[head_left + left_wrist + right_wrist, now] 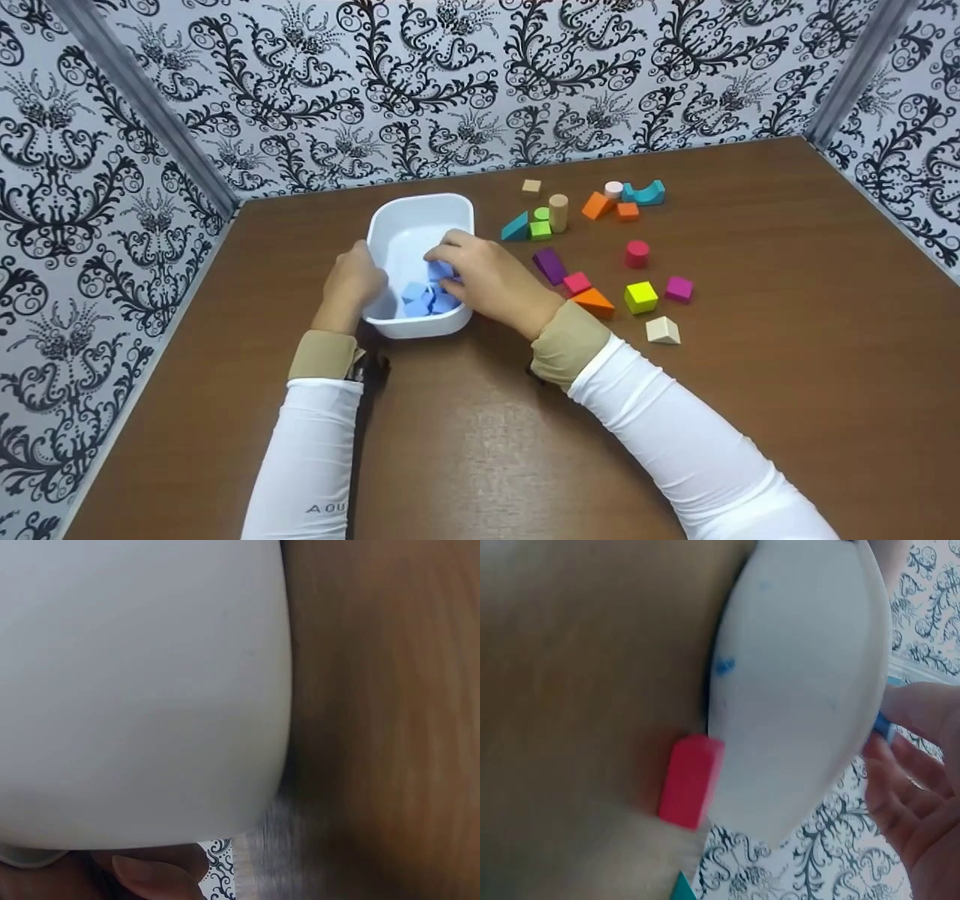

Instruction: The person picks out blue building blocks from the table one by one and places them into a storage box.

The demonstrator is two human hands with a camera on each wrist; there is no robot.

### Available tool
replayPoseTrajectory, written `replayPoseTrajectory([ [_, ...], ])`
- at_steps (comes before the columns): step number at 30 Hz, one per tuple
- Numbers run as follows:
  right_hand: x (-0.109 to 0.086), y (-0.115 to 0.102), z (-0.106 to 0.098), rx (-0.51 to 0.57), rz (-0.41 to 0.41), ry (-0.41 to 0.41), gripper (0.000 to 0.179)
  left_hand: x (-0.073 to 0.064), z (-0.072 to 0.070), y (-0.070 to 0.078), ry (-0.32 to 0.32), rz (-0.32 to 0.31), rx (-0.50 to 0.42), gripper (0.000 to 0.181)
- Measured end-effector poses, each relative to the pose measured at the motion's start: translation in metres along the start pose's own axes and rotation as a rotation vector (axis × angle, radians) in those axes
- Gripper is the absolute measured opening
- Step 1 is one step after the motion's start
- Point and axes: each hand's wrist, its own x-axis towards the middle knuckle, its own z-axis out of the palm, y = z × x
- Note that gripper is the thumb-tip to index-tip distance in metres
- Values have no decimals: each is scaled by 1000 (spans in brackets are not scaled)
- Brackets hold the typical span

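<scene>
A white plastic tub (420,328) stands on the table with several light blue blocks (417,306) gathered at its near end. At the tub's left rim my left hand (352,281) grips the wall; in the left wrist view the tub's side (142,697) fills most of the frame, with fingers (150,874) at the bottom edge. My right hand (491,281) reaches over the right rim and pinches a light blue block (440,270) between thumb and fingers, above the others. In the right wrist view, part of that block (883,727) shows between the fingertips.
Right of the tub lie scattered blocks, among them a purple block (550,265), an orange triangle (595,303), a yellow-green cube (641,298), a red cylinder (637,253) and a cream prism (663,331). Farther back stand a wooden cylinder (558,214) and a blue arch (646,193). Patterned walls (480,82) enclose the table.
</scene>
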Motion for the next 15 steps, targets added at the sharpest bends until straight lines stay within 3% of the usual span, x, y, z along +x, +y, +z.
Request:
replayPoseTrajectory([
  [4, 0, -3, 8, 54, -41, 38, 30, 0, 1, -1, 11, 12, 0, 61],
  [15, -3, -1, 19, 75, -33, -39, 29, 0, 0, -1, 14, 13, 0, 62],
])
